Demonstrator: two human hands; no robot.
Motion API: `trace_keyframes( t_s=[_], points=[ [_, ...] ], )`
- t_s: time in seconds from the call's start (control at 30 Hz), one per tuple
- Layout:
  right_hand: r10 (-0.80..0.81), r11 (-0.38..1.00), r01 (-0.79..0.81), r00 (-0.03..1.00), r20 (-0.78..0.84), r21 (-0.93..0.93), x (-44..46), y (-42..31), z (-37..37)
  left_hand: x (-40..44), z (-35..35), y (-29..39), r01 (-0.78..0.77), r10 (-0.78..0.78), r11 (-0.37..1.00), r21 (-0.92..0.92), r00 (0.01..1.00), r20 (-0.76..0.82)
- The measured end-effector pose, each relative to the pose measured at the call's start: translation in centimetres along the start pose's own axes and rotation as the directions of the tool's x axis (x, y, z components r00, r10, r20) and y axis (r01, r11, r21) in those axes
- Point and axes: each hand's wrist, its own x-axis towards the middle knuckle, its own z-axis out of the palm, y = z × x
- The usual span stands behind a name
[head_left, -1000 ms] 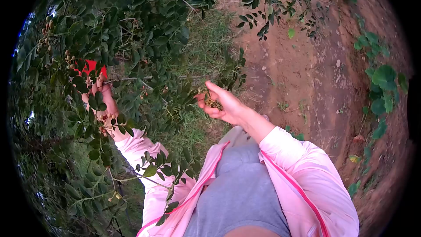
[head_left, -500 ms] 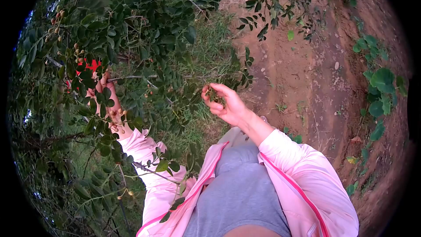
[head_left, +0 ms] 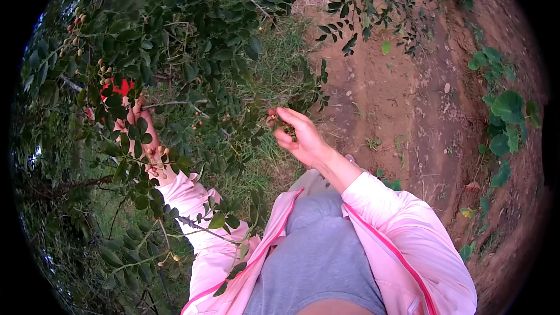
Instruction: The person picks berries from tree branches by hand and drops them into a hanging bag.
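Note:
My right hand (head_left: 304, 140) is closed in the middle of the view, thumb and fingertips pinched together beside a leafy twig. Small green berries (head_left: 288, 130) show in its palm, and a rounder brownish one (head_left: 270, 118) is at the fingertips. Leaves partly cover my left hand (head_left: 136, 118), which reaches into the foliage on the left. Its fingers look curled at the end of a thin branch (head_left: 175, 103) that runs across toward my right hand. Just beyond them is a bright red thing (head_left: 121, 90) whose kind I cannot make out.
Yellowish-brown berries (head_left: 156, 160) hang before my left forearm, with more clusters (head_left: 73, 38) at upper left. Dense leaves (head_left: 216, 11) fill the left and top. Grass (head_left: 245, 181) lies below, bare reddish soil (head_left: 396, 99) to the right, with a broad-leaved vine (head_left: 507, 108) at its edge.
The leafy branch end beyond my right hand has shifted left. My right fingers have closed more, and the berries show more clearly. My left hand has hardly moved.

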Motion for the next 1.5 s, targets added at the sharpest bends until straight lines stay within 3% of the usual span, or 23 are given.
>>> trace_keyframes(
  t_s=[0.07, 0.13, 0.17, 0.2, 0.27, 0.33, 0.37, 0.47, 0.53, 0.57, 0.6, 0.67, 0.73, 0.83, 1.1, 1.23, 1.33, 1.37, 1.47, 1.5],
  points=[
    [-0.027, 1.000, 0.027, 0.999, -0.042, -0.004, 0.0, 0.4, 0.0, -0.2, 0.1, 0.0, 0.211, -0.134, 0.957, -0.201, 0.931, 0.340],
    [-0.040, 0.999, 0.039, 0.998, -0.057, -0.011, 0.0, 0.6, 0.1, -0.9, 2.5, -0.5, 0.156, -0.113, 0.975, -0.161, 0.963, 0.246],
    [-0.039, 0.999, 0.038, 0.998, -0.051, -0.015, 0.0, 0.6, 0.2, -1.1, 4.1, -1.0, 0.008, -0.008, 1.000, -0.004, 1.000, -0.017],
    [-0.038, 0.999, 0.038, 0.998, -0.045, -0.019, 0.0, 0.6, 0.2, -1.2, 5.2, -1.3, -0.095, 0.142, 0.978, 0.186, 0.956, -0.257],
    [-0.022, 1.000, 0.022, 0.999, -0.033, -0.006, 0.2, 0.7, -0.1, -1.2, 2.8, 0.3, 0.097, -0.094, 0.995, -0.017, 0.988, 0.120],
    [-0.024, 1.000, 0.024, 0.999, -0.033, 0.000, 0.2, 0.6, 0.0, -1.4, 2.9, 0.6, 0.185, -0.146, 0.976, -0.112, 0.947, 0.286],
    [-0.034, 0.999, 0.034, 0.999, -0.040, -0.001, 0.1, 0.5, 0.3, -1.5, 2.9, 0.4, 0.151, -0.113, 0.979, -0.137, 0.962, 0.250],
    [-0.026, 0.999, 0.026, 1.000, -0.016, 0.019, 0.0, 0.5, 0.1, -0.7, 0.9, 0.3, 0.187, -0.116, 0.974, -0.124, 0.893, 0.434],
    [-0.011, 0.999, 0.010, 1.000, 0.010, 0.046, -0.1, 0.6, -0.3, -0.7, 2.2, -0.2, 0.102, -0.087, 0.994, -0.035, 0.949, 0.304],
    [-0.006, 0.998, 0.004, 1.000, 0.020, 0.063, -0.3, 0.6, -0.3, -0.9, 3.0, -0.6, 0.004, -0.007, 0.998, 0.058, 0.998, 0.059],
    [-0.001, 0.997, -0.001, 1.000, 0.030, 0.079, -0.4, 0.6, -0.4, -1.1, 4.0, -1.0, -0.069, 0.100, 0.983, 0.171, 0.979, -0.180],
    [0.008, 0.997, -0.011, 0.999, 0.035, 0.076, -0.6, 0.4, -0.2, -0.3, 0.7, -0.3, 0.079, -0.066, 0.993, -0.093, 0.989, 0.135],
    [0.009, 0.996, -0.013, 0.999, 0.044, 0.089, -0.7, 0.5, -0.2, 0.0, -1.2, 0.1, 0.186, -0.114, 0.961, -0.203, 0.941, 0.319],
    [0.016, 0.991, -0.022, 0.999, 0.043, 0.135, -1.1, 0.5, -0.1, -0.4, -1.1, 0.0, 0.247, -0.144, 0.944, -0.217, 0.904, 0.403],
    [0.099, 0.979, -0.086, 0.993, -0.066, 0.184, -2.8, 0.4, -0.5, -0.6, 0.5, -0.1, 0.147, -0.095, 0.974, -0.173, 0.955, 0.280],
    [0.224, 0.949, -0.194, 0.970, -0.097, 0.249, -5.6, -0.3, -0.3, -0.8, 0.9, -0.1, 0.126, -0.081, 0.980, -0.157, 0.961, 0.263],
    [0.262, 0.901, -0.255, 0.965, 0.030, 0.351, -7.4, -0.1, -0.9, -1.0, 1.1, -0.2, 0.120, -0.081, 0.982, -0.143, 0.964, 0.254],
    [0.264, 0.828, -0.311, 0.950, 0.165, 0.466, -7.8, -0.3, -1.4, -0.9, 1.3, -0.2, 0.119, -0.079, 0.983, -0.143, 0.964, 0.254],
    [0.237, 0.875, -0.228, 0.971, 0.033, 0.427, -10.3, -0.9, -4.6, -1.0, 1.3, 0.0, 0.113, -0.075, 0.983, -0.143, 0.966, 0.249],
    [0.216, 0.945, -0.198, 0.976, -0.040, 0.262, -11.4, -1.4, -5.0, -0.8, 1.2, 0.1, 0.109, -0.071, 0.984, -0.140, 0.965, 0.254]
  ],
)
